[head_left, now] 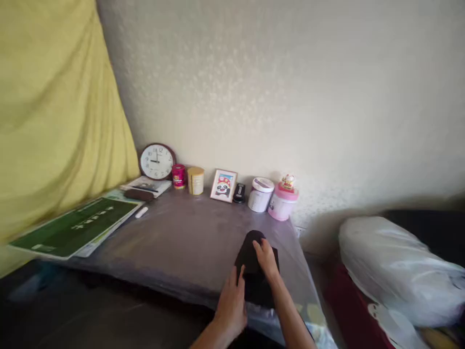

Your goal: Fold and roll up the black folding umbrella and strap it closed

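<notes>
A soft-looking black item point(254, 286), rounded at its far end, is at the front right of the table; its exact kind cannot be told. My right hand point(266, 257) grips its upper part, with the thumb on top and the fingers bent over the right side. At its near left edge is my left hand point(232, 295), the thumb lying over the black surface and the fingers along the outside, closed on that edge. Both hands partly cover the item, and its lower end runs down between my forearms.
Along the wall stand a clock point(157, 161), a pink can point(178, 176), a yellow-lidded tub point(195, 181), a panda picture frame point(223, 186), a black stapler-like object point(239, 193), a white tub point(260, 195) and a pink-lidded tub point(282, 203). A green board point(80, 225) lies left.
</notes>
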A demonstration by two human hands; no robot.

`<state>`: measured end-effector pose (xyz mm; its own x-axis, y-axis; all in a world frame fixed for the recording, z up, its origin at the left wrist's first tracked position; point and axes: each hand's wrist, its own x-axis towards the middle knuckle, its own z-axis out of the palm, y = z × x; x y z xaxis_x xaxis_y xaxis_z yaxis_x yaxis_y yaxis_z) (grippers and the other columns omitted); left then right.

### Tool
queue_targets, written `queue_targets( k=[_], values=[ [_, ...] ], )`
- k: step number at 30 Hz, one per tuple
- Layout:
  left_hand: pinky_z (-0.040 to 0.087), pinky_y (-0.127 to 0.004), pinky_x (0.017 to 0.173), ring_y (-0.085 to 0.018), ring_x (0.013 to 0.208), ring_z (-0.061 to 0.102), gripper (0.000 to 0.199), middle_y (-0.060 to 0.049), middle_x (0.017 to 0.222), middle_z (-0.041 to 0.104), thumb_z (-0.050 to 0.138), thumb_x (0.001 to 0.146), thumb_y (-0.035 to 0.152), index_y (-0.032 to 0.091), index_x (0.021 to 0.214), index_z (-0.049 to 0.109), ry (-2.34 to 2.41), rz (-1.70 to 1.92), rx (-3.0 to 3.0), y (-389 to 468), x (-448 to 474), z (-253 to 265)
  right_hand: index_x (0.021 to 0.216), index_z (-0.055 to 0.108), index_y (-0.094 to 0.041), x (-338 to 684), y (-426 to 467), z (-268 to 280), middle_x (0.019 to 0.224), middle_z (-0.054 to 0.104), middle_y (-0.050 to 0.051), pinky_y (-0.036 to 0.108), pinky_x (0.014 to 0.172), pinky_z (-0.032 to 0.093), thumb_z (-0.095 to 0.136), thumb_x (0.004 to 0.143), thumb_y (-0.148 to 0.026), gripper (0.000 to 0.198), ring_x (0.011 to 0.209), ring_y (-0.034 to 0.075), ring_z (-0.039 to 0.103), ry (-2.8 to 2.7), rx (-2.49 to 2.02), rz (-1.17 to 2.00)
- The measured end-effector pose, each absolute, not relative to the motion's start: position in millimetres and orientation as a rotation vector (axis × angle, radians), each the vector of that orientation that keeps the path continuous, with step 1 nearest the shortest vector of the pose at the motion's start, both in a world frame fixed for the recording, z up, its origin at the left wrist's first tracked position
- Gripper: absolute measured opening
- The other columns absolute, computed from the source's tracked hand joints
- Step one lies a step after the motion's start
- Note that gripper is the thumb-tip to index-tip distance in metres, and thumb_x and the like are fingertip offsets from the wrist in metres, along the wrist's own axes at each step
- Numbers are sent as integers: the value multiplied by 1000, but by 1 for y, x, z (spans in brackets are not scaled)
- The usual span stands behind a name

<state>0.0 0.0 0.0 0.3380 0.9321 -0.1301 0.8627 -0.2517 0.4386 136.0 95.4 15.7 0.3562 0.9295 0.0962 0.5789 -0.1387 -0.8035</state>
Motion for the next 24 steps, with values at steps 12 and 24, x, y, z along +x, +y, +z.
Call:
queue_targets(
  k=[12,24],
  values=[
    [16,-29,111,-19,134,18,75,-14,144,20,42,67,0,3,138,19,1528,412,2111,2,-3,-14,129,28,-3,126,102,12,65,59,1,21,36,38,44,84,-31,55,35,10,48,-1310,-1678,917],
    [23,-31,109,-19,132,24,74,-17,142,25,45,71,11,3,138,15,1519,454,2168,2,-12,-25,105,57,-15,126,94,-5,89,62,3,24,57,48,41,81,-31,33,45,8,55,-1543,-1551,656]
  ],
)
